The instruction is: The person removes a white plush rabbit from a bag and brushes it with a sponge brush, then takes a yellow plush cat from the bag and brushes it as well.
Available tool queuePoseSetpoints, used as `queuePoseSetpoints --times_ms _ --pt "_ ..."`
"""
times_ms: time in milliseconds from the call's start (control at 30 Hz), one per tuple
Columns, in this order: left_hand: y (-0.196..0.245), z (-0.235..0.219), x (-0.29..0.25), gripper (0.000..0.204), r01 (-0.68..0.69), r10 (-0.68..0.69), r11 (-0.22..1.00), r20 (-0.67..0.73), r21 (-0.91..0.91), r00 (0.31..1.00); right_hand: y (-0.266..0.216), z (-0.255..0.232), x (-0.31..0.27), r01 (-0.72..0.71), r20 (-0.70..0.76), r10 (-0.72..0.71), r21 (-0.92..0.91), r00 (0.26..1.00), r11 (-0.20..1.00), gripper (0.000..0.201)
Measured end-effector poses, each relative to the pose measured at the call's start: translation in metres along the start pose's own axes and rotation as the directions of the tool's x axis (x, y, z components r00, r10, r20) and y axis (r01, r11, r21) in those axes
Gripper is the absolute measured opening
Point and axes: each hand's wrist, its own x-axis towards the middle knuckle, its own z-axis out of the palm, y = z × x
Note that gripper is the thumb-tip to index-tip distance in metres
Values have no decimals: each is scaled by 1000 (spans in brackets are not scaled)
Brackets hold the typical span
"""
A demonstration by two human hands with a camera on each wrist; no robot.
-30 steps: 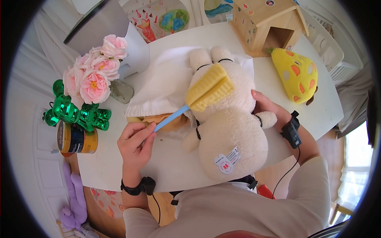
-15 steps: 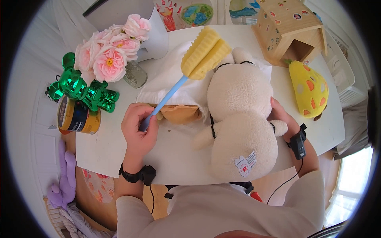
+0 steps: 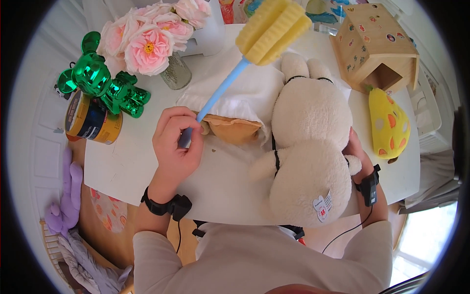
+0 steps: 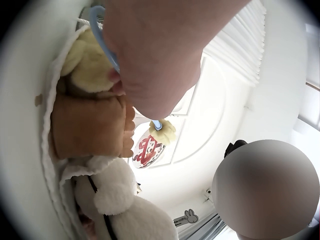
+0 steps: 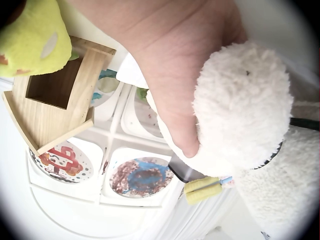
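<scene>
Brush (image 3: 275, 30) with its yellow head raised at the upper centre sits in our left hand (image 3: 177, 139), fingers curled round its handle; white plush (image 3: 313, 117) lies right of centre, our right hand (image 3: 356, 148) against its side, grip too hidden to tell. We seem to be between strokes; another would call for lowering the brush while steadying the plush.

passage runs over the near worktop (image 3: 227, 193); the cream plush (image 3: 312, 147) bars the right, the vase (image 3: 176, 73) and green figure (image 3: 90, 78) the back left.
</scene>
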Motion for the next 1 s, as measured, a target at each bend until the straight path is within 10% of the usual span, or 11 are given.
queuePoseSetpoints --times_ms 167,467,1000 --pt "-4 4 5 18 23 -14 999 -194 46 981 -4 14 -4 19 -50 -20 -23 999 1000 87" --pt "-3 4 4 30 160 -159 987 74 -3 984 -3 9 -3 9 -43 -9 -6 999 1000 86" --pt "0 5 9 30 132 -134 990 44 38 990 -1 17 -7 76 -147 -84 -59 986 995 78"
